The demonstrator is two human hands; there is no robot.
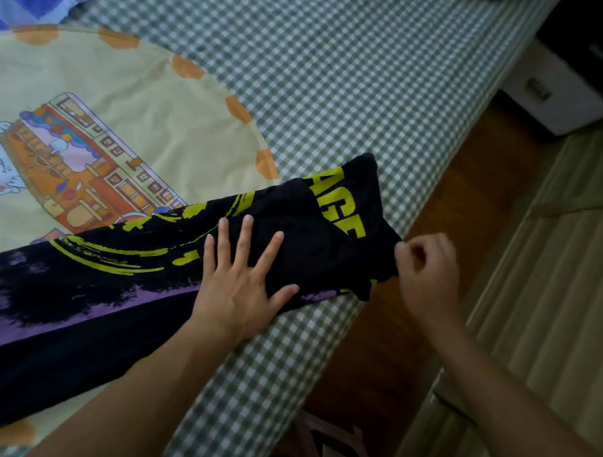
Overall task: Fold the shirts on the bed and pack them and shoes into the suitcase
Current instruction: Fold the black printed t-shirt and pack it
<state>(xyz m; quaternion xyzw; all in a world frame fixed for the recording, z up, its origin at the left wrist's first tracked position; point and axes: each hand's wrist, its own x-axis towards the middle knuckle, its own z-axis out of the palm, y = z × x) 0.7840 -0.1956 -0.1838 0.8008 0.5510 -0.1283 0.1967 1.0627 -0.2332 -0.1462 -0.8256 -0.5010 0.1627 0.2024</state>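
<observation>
Lettering: yellow capitals reading "AGE" run up the shirt's (152, 288) far end; the rest is hidden by a fold.
Shirt: black, with yellow brush strokes and a purple band, partly folded.
Axis: a long strip lying left to right, its right end at the bed's (356, 89) edge.
Position: across a cream cartoon-print cloth (111, 98) on the green-checked bed.
Left hand (242, 281): flat, fingers spread, pressing the shirt.
Right hand (428, 268): grip closed, pinching the shirt's right corner.
</observation>
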